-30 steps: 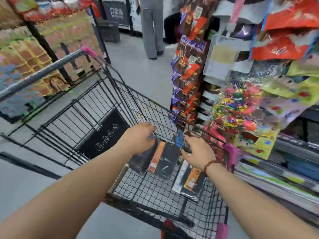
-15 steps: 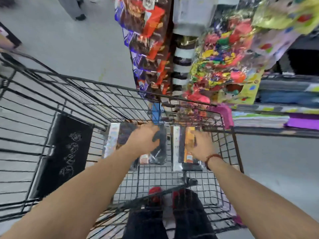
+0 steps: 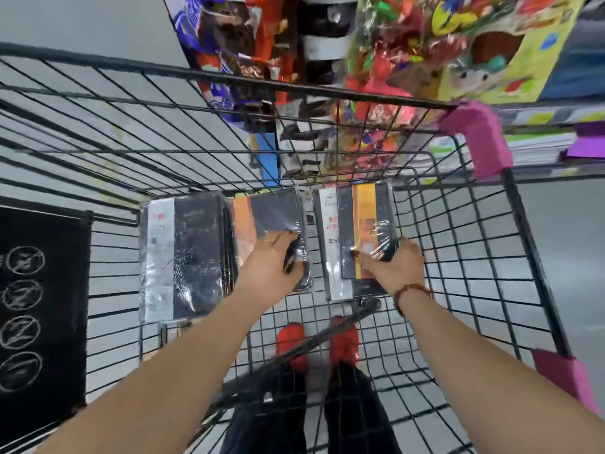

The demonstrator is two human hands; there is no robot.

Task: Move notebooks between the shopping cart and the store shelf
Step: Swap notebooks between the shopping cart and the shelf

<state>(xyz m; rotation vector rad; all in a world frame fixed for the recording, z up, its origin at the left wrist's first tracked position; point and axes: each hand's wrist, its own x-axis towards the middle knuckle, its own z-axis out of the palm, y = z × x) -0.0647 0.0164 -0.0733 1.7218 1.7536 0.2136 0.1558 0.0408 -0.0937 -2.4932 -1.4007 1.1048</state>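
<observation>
The person is leaning over the shopping cart [image 3: 131,65], with red shoes [image 3: 291,342] showing through the wire floor beneath the forearms. The left hand [image 3: 271,267] is curling round the near edge of the orange-banded notebook [image 3: 262,213]. The right hand [image 3: 394,267], with a beaded bracelet [image 3: 411,291] at its wrist, is pinching the near corner of the right-hand notebook [image 3: 363,217]. Taking them by the edge looks like the surest way to get slippery wrapped covers up off the wire. A third notebook [image 3: 183,253] is lying untouched just beside the middle one. The wrap is glaring, so I cannot tell whether either hand is holding one book or several. Beyond the cart's far wall, hanging packets [image 3: 229,44] are blurring, and the store shelf [image 3: 537,149] on the right is running out of view.
</observation>
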